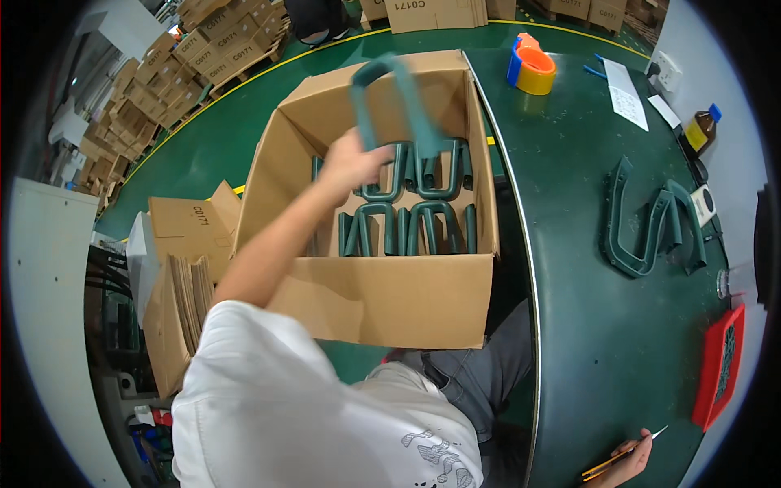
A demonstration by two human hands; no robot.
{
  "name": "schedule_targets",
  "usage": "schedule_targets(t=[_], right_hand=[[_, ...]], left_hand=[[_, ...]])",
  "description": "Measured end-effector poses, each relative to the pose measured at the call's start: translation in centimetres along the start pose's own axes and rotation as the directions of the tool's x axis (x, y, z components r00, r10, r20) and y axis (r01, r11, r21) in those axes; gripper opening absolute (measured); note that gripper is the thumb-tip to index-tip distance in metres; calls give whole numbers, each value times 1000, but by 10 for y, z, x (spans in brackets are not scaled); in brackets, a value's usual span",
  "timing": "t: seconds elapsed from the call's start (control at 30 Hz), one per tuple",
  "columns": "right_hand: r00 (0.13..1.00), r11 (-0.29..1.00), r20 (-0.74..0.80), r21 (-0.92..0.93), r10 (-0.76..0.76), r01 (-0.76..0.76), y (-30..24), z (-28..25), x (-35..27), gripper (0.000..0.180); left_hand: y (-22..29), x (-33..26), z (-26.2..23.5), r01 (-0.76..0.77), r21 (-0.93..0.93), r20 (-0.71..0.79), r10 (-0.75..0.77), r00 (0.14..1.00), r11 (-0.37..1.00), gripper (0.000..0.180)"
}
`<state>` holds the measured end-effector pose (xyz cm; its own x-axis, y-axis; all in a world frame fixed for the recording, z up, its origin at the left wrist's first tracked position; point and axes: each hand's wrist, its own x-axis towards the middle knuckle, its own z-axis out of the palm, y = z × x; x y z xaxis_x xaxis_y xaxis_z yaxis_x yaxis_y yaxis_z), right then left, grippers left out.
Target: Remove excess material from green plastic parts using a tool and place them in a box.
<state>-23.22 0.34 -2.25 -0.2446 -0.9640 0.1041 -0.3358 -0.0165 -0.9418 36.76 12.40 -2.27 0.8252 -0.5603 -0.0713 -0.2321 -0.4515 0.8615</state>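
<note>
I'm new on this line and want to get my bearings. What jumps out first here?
The left hand lifts a teal U-shaped part above an open cardboard box filled with rows of the same parts. More lie loose on the dark green table to the right; the right hand holds a pencil at its near edge.

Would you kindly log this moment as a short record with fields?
Left hand: raised over the open cardboard box, gripping a green U-shaped plastic part
Right hand: at the lower edge of the green table, holding a thin pencil-like tool
In the box: more green U-shaped parts in rows
On the table: loose green parts, tape dispenser, red tray, brown bottle
</note>
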Motion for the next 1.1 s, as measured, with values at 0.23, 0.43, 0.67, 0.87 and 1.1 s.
schedule_targets(t=[0.23,0.43,0.67,0.87,1.1], right_hand=[[999,994,-34,-105,-8,4,2,14,5,31],[998,982,-32,-181,-56,49,9,8,6,32],[998,978,-19,-204,-56,51,12,9,8,31],[999,987,35,-158,-37,42,12,9,11,29],[998,992,7,-114,-54,55,7,12,32,32]], left_hand=[[-147,0,-95,462,776,-127,-612,780,428,11],[-179,-6,-94,457,840,-126,-715,687,292,15],[-255,0,-88,270,962,-30,-967,252,41,31],[-241,8,-90,335,903,-27,-742,670,270,25],[-148,-2,-99,309,702,-410,10,912,642,18]])
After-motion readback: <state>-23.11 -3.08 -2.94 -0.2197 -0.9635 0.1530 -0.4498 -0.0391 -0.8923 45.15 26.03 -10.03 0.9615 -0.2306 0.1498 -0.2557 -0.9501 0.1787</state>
